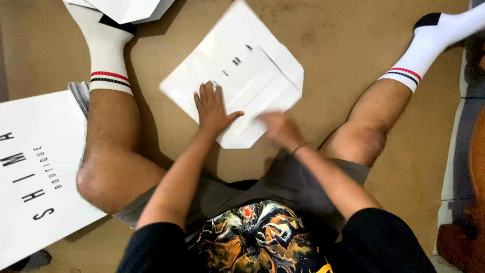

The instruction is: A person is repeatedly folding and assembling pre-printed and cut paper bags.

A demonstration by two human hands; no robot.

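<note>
A white printed paper sheet (242, 65), partly folded, lies on the brown floor between my spread legs. My left hand (212, 108) presses flat on its near left part, fingers apart. My right hand (280, 129) is blurred over the sheet's near edge; I cannot tell whether it holds anything. A folded flap (273, 81) runs across the sheet's right side.
A stack of white printed sheets (35, 172) sits at the left beside my left knee. More white sheets (126, 9) lie at the top near my left foot. A tiled strip (457, 151) and dark wooden furniture (467, 237) border the right edge.
</note>
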